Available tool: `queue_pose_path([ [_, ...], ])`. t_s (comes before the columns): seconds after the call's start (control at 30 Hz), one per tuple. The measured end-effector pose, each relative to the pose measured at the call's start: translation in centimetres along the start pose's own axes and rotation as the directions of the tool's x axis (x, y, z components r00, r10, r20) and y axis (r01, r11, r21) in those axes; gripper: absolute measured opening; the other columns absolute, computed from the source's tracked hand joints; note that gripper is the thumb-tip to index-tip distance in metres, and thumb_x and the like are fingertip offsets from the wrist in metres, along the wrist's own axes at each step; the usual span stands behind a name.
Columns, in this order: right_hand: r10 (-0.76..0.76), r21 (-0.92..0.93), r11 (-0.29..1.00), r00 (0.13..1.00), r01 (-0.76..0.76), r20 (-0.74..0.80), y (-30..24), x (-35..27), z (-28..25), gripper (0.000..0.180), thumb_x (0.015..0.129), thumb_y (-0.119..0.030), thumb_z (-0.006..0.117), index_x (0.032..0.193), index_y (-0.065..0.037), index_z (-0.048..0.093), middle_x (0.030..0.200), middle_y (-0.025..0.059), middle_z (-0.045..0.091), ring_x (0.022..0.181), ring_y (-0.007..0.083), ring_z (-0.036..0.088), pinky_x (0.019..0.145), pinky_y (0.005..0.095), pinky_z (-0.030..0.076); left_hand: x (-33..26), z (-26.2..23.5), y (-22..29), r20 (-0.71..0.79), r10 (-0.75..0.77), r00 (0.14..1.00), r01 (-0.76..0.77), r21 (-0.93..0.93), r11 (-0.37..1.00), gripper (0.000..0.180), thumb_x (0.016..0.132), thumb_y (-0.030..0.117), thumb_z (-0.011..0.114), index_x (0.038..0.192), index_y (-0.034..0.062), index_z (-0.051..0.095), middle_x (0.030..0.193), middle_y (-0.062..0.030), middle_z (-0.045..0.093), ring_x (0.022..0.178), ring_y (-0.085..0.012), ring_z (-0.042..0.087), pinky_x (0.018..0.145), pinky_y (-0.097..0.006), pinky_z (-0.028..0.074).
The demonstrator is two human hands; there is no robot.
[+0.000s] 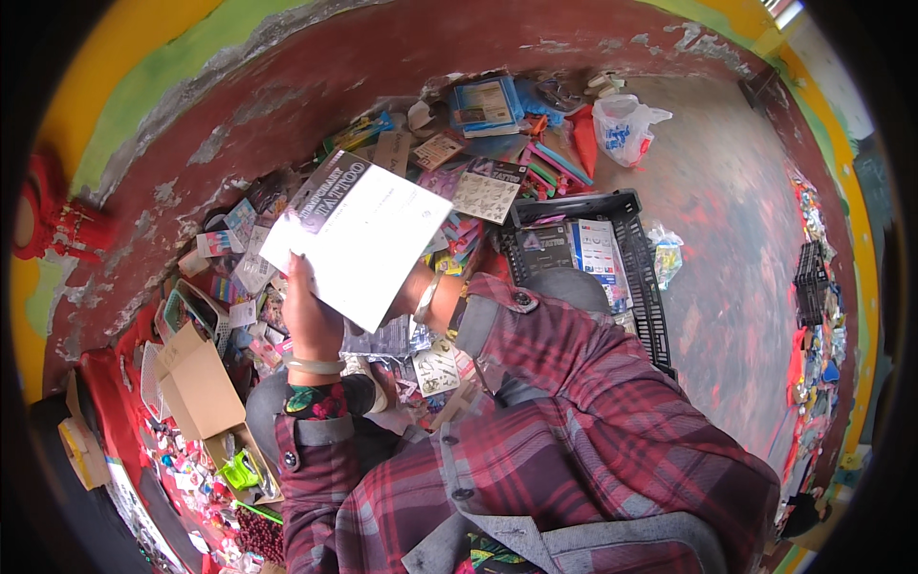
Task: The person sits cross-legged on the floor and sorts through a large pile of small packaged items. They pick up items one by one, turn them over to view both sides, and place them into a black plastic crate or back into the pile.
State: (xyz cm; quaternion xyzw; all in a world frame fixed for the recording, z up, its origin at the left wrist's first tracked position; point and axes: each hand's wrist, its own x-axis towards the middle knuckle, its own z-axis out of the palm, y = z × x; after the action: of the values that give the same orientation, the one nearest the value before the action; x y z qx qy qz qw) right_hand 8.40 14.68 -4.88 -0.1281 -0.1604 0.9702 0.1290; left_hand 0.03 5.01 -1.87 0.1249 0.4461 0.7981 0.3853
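Head view: left hand [308, 311] grips a white card [359, 239] above piled packets [459, 206]; right hand [411, 292] is behind it, its grip hidden, beside a black crate [643, 277]

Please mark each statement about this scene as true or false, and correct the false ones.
1. Both hands hold one flat white packet. True; the left hand grips its lower edge and the right hand is behind it.
2. The black crate is on the person's left. False: it is on the right.
3. An open cardboard box lies at the left. True.
4. The white plastic bag hangs from the right hand. False: it sits on the floor.
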Motion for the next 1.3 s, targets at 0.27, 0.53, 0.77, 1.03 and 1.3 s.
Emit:
queue_pose_path([
  [0.27,-0.170,-0.869,0.397,0.954,0.296,0.247,-2.1,-2.3,4.1,0.030,0.081,-0.013,0.054,0.107,0.003,0.057,0.100,0.0107,0.062,0.091,0.0146,0.056,0.078,0.0280,0.046,0.9,-1.0,0.9,-0.174,0.167,0.970,-0.156,0.073,0.985,0.044,0.095,0.029,0.037,0.122,-0.0058,0.042,0.113,-0.0109,0.054,0.099,-0.0218,0.054,0.086,-0.032,0.042],
  [0.53,-0.100,-0.574,0.806,0.989,0.143,0.105,-4.0,-2.6,4.2,0.035,0.085,-0.019,0.055,0.115,-0.002,0.049,0.093,0.0040,0.061,0.080,0.0092,0.057,0.061,0.0205,0.040,0.4,-0.1,3.0,-0.246,0.214,0.945,-0.183,0.142,0.973,0.045,0.092,0.035,0.044,0.116,-0.0033,0.048,0.107,-0.0099,0.057,0.091,-0.0181,0.057,0.077,-0.031,0.047],
  [0.77,-0.370,-0.776,0.546,0.922,0.317,0.115,-3.7,-1.8,2.8,0.020,0.089,-0.014,0.048,0.095,0.005,0.052,0.071,0.0074,0.060,0.049,0.0094,0.055,0.038,0.0208,0.040,0.3,0.7,2.7,-0.247,0.177,0.953,-0.090,0.329,0.940,0.044,0.090,0.038,0.048,0.106,-0.0031,0.054,0.090,-0.0079,0.061,0.073,-0.0148,0.059,0.065,-0.026,0.047],
  [1.03,-0.618,-0.920,-0.284,0.681,0.271,0.392,-7.8,-2.2,3.0,0.020,0.086,-0.019,0.052,0.085,0.001,0.056,0.064,0.0179,0.057,0.053,0.0332,0.054,0.051,0.0370,0.043,0.4,-1.1,2.5,-0.236,-0.017,0.972,0.058,0.166,0.985,0.033,0.089,0.036,0.050,0.088,0.0037,0.057,0.075,-0.0077,0.057,0.064,-0.0162,0.054,0.059,-0.028,0.045],
  [1.3,-0.265,-0.825,0.516,0.959,0.230,0.102,-11.7,-3.8,2.9,0.019,0.087,-0.017,0.055,0.095,0.001,0.058,0.067,0.0026,0.058,0.041,0.0058,0.047,0.039,0.0181,0.038,-0.1,0.3,2.8,-0.273,-0.118,0.955,0.125,0.008,0.992,0.026,0.090,0.028,0.048,0.099,0.0040,0.054,0.081,-0.0075,0.058,0.069,-0.0193,0.055,0.062,-0.031,0.046],
])
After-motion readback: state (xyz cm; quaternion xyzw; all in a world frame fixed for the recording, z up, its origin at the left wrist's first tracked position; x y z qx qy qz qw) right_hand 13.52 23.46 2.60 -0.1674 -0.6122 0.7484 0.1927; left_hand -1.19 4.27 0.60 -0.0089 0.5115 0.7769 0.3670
